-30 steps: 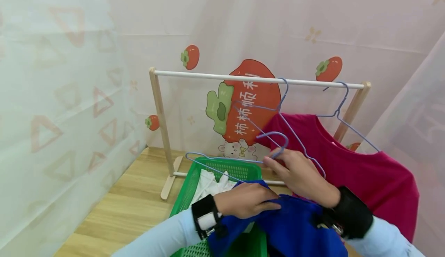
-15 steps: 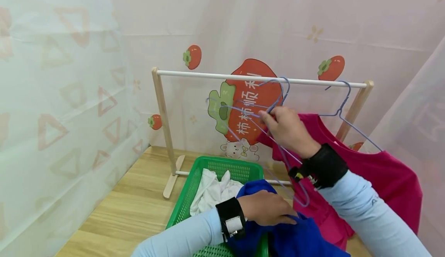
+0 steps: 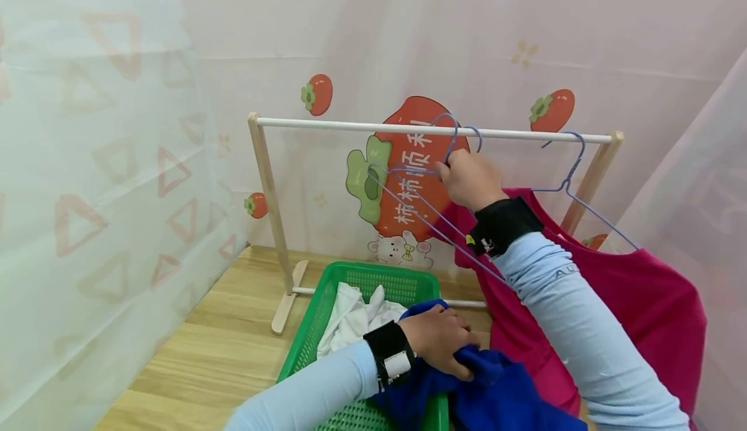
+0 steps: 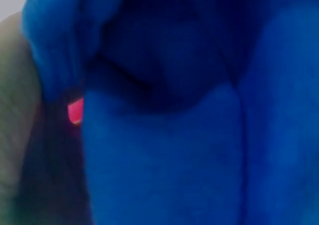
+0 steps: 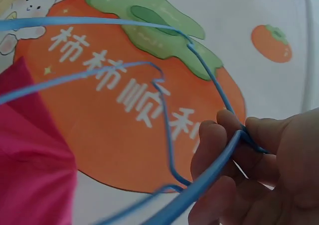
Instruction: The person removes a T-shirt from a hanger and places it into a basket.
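My right hand (image 3: pixel 471 181) pinches the neck of a blue wire hanger (image 5: pixel 197 185) between thumb and fingers. This hanger carries no garment, and its hook is up at the white rail (image 3: pixel 350 126). Just right of it, the hook of another bare blue hanger (image 3: pixel 480 138) hangs on the rail. Below, my left hand (image 3: pixel 438 340) grips a bunched fold of a blue garment (image 3: pixel 508 385) over the right side of the green basket (image 3: pixel 344 269). Up close in the left wrist view, blue cloth (image 4: pixel 164 160) fills most of the picture, with part of the hand at its left edge.
A magenta shirt (image 3: pixel 636 308) hangs from a blue hanger (image 3: pixel 569 181) at the rail's right end. White cloth (image 3: pixel 356 314) lies inside the basket. The rack's wooden left leg (image 3: pixel 271 204) stands on the wood-grain table (image 3: pixel 216 327), before a printed curtain (image 3: pixel 233 23).
My right hand has lifted the hanger up and away from the blue garment, bringing its hook to the rail. My left hand has stayed low with the garment, shifting slightly.
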`<state>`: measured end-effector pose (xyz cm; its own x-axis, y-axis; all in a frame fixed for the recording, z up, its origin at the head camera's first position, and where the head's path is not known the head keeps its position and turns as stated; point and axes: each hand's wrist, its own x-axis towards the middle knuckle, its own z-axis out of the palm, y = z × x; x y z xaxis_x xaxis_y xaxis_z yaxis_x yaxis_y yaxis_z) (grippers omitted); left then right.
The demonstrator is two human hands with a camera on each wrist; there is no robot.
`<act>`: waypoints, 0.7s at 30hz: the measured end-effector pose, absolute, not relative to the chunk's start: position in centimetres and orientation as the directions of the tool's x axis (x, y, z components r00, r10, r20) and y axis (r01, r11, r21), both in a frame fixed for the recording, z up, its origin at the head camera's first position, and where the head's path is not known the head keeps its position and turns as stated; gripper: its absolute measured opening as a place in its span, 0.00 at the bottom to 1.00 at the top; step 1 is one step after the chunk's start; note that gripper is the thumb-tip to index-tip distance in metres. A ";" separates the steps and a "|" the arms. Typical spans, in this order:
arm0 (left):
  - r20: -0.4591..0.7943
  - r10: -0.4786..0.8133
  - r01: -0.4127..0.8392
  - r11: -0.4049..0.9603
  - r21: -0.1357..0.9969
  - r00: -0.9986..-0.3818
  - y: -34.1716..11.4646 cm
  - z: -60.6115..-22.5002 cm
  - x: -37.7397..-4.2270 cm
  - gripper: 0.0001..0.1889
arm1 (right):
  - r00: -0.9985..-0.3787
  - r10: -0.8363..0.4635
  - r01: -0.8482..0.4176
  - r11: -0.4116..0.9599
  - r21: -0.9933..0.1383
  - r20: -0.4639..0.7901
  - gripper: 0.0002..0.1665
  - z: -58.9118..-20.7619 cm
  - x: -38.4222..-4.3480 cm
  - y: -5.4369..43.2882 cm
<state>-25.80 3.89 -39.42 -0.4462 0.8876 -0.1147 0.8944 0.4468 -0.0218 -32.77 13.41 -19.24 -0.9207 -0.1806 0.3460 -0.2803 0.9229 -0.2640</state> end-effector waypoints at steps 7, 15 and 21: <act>-0.191 0.844 0.866 0.493 -0.091 -0.501 4.6 -40.2 -26.9 0.41 | -0.918 -0.175 -0.282 0.918 -0.278 0.356 0.23 -21.1 -32.2 14.4; -0.253 0.717 0.759 0.629 -0.169 -0.650 5.3 -40.0 -27.3 0.51 | -0.795 -0.456 -0.503 0.864 -0.015 0.400 0.24 -24.7 -21.7 17.6; -0.202 0.731 0.758 0.616 -0.214 -0.652 5.6 -40.1 -26.5 0.40 | -0.942 -0.323 -0.318 0.946 -0.065 -0.094 0.52 -35.9 -18.4 22.5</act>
<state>-26.47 5.61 -40.08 -0.6519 0.7307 -0.2025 0.7576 0.6165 -0.2144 -18.39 22.52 -35.87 -0.9417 -0.3229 -0.0940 -0.3179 0.9459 -0.0649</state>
